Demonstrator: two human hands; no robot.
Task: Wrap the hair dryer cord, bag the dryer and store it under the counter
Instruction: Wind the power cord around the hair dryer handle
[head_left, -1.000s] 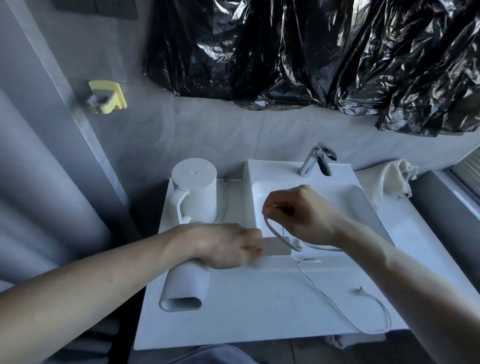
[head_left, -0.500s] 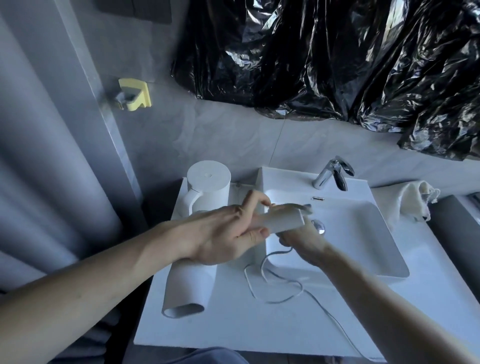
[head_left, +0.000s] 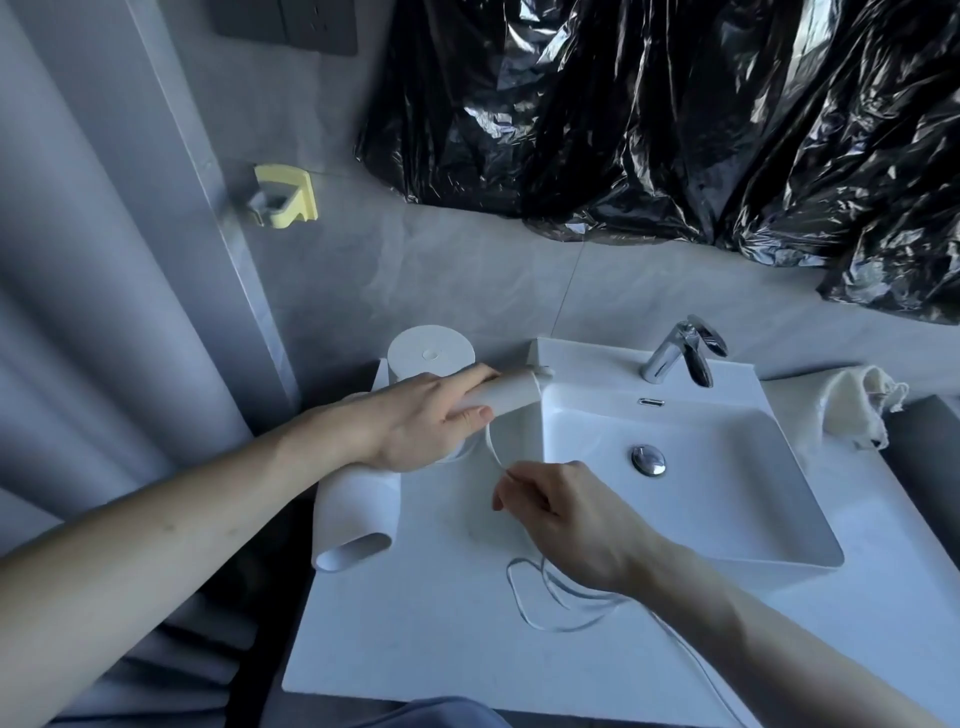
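Note:
A white hair dryer lies over the left part of the white counter, its barrel mouth toward me. Its handle points right toward the sink. My left hand is closed around that handle. The thin white cord runs from under the handle down to my right hand, which pinches it between fingertips, then falls into loose loops on the counter and trails off to the lower right. A cream cloth bag lies crumpled at the counter's right back.
A white kettle stands at the back left, behind my left hand. The white basin with a chrome faucet fills the right half. Black plastic sheeting hangs on the wall above. A yellow holder is fixed to the wall.
My right hand has come out from under the handle and moved down toward me, drawing the cord with it. My left hand still holds the handle, shifted slightly back.

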